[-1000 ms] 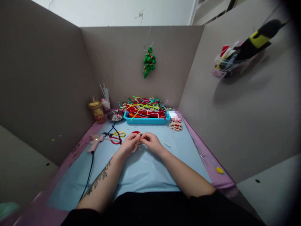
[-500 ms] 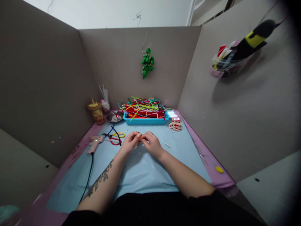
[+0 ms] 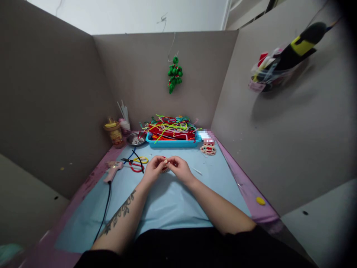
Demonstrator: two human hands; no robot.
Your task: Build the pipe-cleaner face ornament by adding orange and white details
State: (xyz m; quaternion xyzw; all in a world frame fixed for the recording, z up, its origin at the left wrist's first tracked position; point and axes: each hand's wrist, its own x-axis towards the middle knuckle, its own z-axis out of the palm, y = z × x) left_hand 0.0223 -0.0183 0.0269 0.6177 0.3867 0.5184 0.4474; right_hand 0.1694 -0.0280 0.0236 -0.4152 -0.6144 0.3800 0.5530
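Note:
My left hand (image 3: 154, 169) and my right hand (image 3: 180, 170) meet above the blue table cover, their fingers closed in a pinch. Between them is a small cream pipe-cleaner piece (image 3: 165, 170) with some red on it. The thumbs come close together over its top, and the fingers hide much of it. A similar cream piece (image 3: 208, 150), with red and green details, lies farther back on the right. To the left of my left hand are scissors (image 3: 136, 163) with yellow and red handles. A black pipe cleaner (image 3: 138, 160) lies across them.
A pink glue gun (image 3: 113, 171) with a black cord lies left. Behind stand a blue tray (image 3: 173, 143) of coloured pipe cleaners, a metal bowl (image 3: 136, 139) and a brown cup (image 3: 113, 132). A white stick (image 3: 197, 171) lies right. Grey partitions (image 3: 134, 67) enclose the table.
My right fingers have shifted slightly and moved in closer to the left thumb. The orange bit seen between the fingers earlier is now out of sight, and a cream part shows there.

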